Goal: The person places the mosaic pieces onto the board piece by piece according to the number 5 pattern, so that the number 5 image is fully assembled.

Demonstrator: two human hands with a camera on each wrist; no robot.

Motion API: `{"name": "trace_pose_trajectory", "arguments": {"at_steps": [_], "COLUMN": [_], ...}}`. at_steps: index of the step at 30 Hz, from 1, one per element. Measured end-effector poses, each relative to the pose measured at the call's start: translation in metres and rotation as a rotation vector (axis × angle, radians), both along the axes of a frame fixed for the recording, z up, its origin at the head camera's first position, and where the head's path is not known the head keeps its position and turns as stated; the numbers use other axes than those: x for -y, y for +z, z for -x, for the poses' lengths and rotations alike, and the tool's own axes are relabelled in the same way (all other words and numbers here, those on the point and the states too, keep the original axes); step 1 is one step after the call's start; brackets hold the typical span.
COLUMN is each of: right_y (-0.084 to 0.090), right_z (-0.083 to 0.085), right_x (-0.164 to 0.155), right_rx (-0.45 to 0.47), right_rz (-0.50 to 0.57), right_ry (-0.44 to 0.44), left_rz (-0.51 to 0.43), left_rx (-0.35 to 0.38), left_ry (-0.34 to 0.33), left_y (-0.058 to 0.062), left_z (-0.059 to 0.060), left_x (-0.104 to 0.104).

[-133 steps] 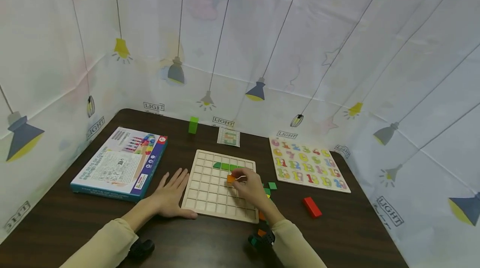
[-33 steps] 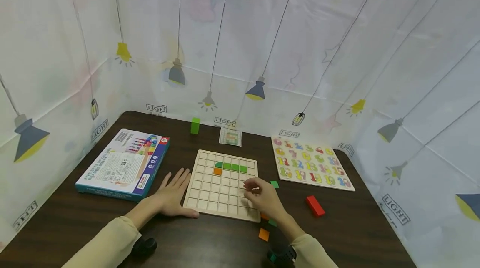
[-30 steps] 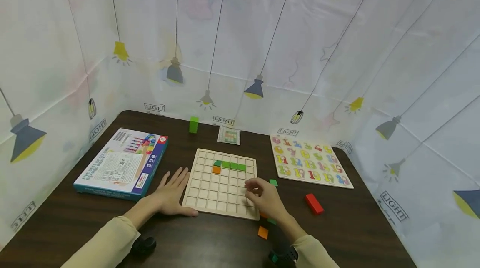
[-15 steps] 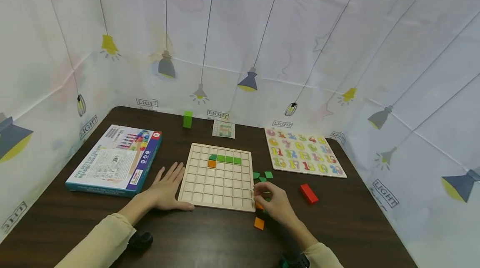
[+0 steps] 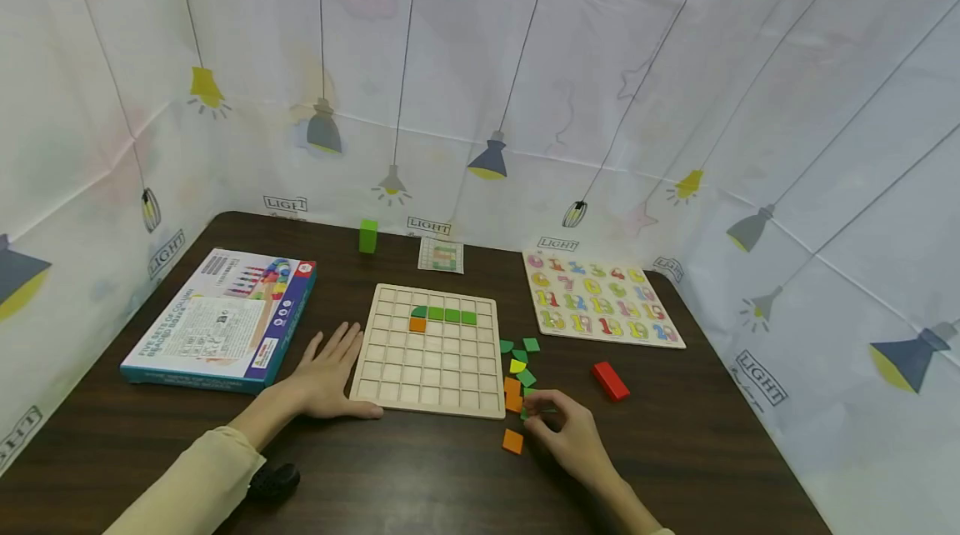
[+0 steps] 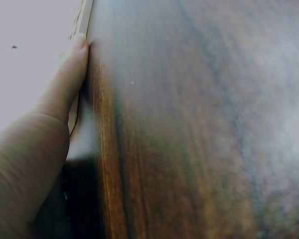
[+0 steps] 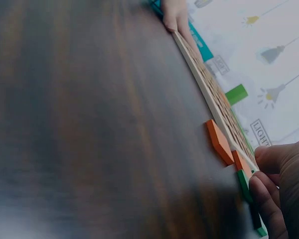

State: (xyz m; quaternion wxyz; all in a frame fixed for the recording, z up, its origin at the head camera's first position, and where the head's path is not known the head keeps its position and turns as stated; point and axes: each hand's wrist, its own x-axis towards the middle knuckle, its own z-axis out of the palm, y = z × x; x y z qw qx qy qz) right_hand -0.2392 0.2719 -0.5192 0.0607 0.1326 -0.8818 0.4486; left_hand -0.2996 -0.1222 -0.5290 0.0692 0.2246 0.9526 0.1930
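The right hand (image 5: 568, 433) pinches a green tile (image 7: 244, 185) among loose ones; neighbours may scatter. The left hand (image 5: 324, 374), flat, steadies the grid board (image 5: 427, 349).

Green tile (image 5: 529, 412), flat on table beside wooden grid board (image 5: 427, 381), near-right corner.

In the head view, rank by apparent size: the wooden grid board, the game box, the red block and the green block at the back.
1. game box and wooden grid board: too alike to rank
2. red block
3. green block, though it stands farther back, so this is unsure
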Motion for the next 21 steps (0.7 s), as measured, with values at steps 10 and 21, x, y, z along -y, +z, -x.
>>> {"name": "trace_pose_trajectory", "arguments": {"at_steps": [10, 21], "right_y": [-0.005, -0.001], "right_z": [-0.019, -0.024], "right_x": [-0.005, 0.001], "right_rx": [0.013, 0.015], "right_rz": [0.052, -0.019], "right_ry": [0.052, 0.041], "left_rz": [-0.011, -0.005], "left_rx": [-0.012, -0.011], "left_ry": [0.002, 0.004], "left_y": [-0.004, -0.006], "left_z": [0.001, 0.002], "left_x": [0.002, 0.001]}}
